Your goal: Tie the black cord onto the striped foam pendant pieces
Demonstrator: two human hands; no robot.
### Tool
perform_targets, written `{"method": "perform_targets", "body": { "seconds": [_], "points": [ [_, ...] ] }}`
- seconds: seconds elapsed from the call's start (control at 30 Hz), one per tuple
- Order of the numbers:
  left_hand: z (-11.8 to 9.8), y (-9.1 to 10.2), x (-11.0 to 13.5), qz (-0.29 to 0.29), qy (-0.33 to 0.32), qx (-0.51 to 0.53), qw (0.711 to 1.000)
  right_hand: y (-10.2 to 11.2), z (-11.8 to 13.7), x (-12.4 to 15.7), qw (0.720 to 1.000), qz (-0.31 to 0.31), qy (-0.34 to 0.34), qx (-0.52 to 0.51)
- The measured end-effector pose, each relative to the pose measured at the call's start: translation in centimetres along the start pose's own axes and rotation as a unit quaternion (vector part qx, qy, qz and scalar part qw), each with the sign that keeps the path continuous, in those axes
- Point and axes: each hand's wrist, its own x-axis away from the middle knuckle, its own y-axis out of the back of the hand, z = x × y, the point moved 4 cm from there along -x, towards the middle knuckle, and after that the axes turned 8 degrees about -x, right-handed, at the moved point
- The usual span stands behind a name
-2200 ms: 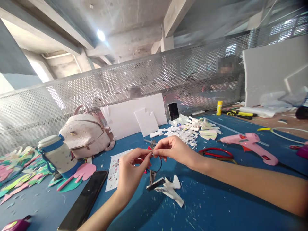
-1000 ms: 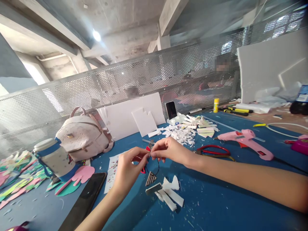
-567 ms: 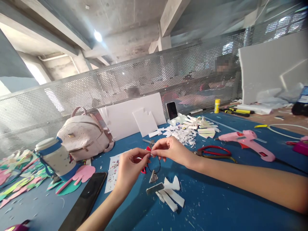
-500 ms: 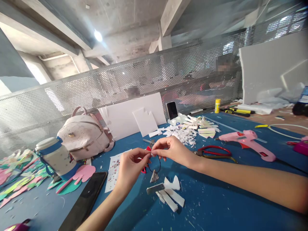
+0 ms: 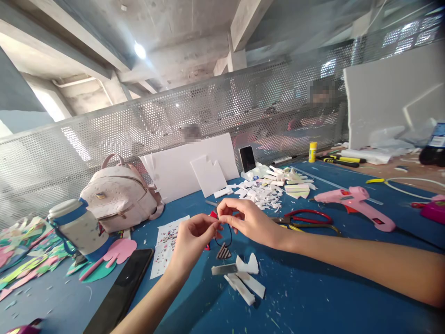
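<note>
My left hand (image 5: 193, 243) and my right hand (image 5: 250, 221) meet above the middle of the blue table, thumbs and fingertips pinched together. Between them they hold a thin black cord (image 5: 231, 235), which hangs down in a loop. A dark triangular pendant with pale stripes (image 5: 224, 251) dangles at the bottom of that loop. The cord's ends are hidden in my fingers. Behind my hands lies a red-handled tool (image 5: 207, 247), mostly covered. White foam strips (image 5: 253, 284) and a grey-faced strip (image 5: 222, 269) lie just below the pendant.
To the right lie red-handled scissors (image 5: 309, 217) and a pink glue gun (image 5: 358, 204). White foam scraps (image 5: 259, 192) are heaped behind. On the left are a black phone (image 5: 121, 287), a speckled sheet (image 5: 163, 250), a tumbler (image 5: 78, 229) and a backpack (image 5: 120, 199).
The striped pendant has turned and shows more of its face. Both hands stay pinched on the cord, with the right shifted slightly left. The whole view has drifted a little.
</note>
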Motion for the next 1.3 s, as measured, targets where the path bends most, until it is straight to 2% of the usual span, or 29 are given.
{"method": "perform_targets", "body": {
  "seconds": [0.2, 0.33, 0.53, 0.83, 0.97, 1.3],
  "points": [
    [-0.6, -0.3, 0.3, 0.025, 0.001, 0.028, 0.999, 0.1, 0.5, 0.1, 1.000, -0.007, 0.027, 0.005],
    [-0.5, -0.3, 0.4, 0.018, -0.001, 0.041, 0.999, -0.1, 0.6, 0.2, 0.999, -0.013, 0.034, 0.009],
    [-0.1, -0.1, 0.4, -0.023, -0.015, 0.060, 0.998, -0.1, 0.3, 0.0, 1.000, -0.012, 0.007, -0.006],
    [-0.2, 0.4, 0.5, -0.081, -0.038, 0.064, 0.994, 0.4, -2.4, -0.7, 0.987, -0.023, -0.071, -0.145],
    [-0.4, 0.7, 0.6, -0.102, -0.057, 0.056, 0.992, 0.3, -3.1, -0.7, 0.983, -0.025, -0.084, -0.161],
    [-1.3, 0.9, 1.3, -0.092, -0.126, -0.030, 0.987, 0.3, -2.5, -0.7, 0.980, -0.021, -0.097, -0.171]
  ]
}}
